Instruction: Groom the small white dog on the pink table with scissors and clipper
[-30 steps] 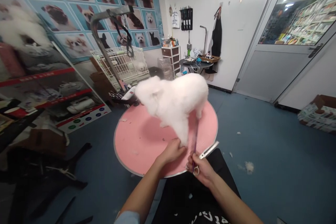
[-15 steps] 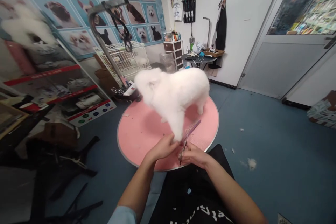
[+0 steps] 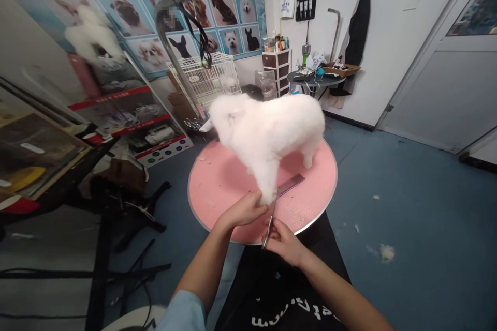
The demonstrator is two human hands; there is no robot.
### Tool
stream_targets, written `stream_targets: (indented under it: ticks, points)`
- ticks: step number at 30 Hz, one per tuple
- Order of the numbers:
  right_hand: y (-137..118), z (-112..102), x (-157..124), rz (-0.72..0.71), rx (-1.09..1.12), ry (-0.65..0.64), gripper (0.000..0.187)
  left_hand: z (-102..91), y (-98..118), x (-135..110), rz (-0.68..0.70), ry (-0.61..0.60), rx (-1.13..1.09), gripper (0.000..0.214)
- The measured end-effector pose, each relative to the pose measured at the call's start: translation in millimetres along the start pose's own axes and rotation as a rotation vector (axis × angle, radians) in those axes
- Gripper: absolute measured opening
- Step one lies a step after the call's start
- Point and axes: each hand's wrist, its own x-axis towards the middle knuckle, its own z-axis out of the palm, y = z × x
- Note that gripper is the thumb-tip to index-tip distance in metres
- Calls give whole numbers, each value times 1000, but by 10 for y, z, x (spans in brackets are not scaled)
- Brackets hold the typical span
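Since one second ago, silver metal scissors (image 3: 269, 227) have swung from 2 o'clock to between 12 and 1. Right hand (image 3: 285, 243) has fingers curled around their handles; blade opening cannot be told. Left hand (image 3: 246, 209), nearly closed, grips the forepaw of a fluffy white dog (image 3: 275, 124), standing at 12 o'clock on a round pink table (image 3: 205, 191). Foreleg's long axis: 12 to 6. Left hand is nearer; a purple metal comb (image 3: 292, 184) lies at 1 o'clock from the right.

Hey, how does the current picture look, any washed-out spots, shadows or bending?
Head view: the white dog looks overexposed, much fur detail lost; head view: a soft shadow falls beneath it on the pink table; head view: the door leans, likely lens distortion; head view: one wall photo has a pixelated patch.
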Motion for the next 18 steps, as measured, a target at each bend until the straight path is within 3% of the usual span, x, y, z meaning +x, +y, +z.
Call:
stream_targets:
  ticks: [12,18]
  points:
    - [-7,139,-87,5,-246,188,32,-45,224,-8,-118,-10,93,9]
    - [2,137,-96,-15,-255,140,35,-66,291,-23,-118,-15,64,10]
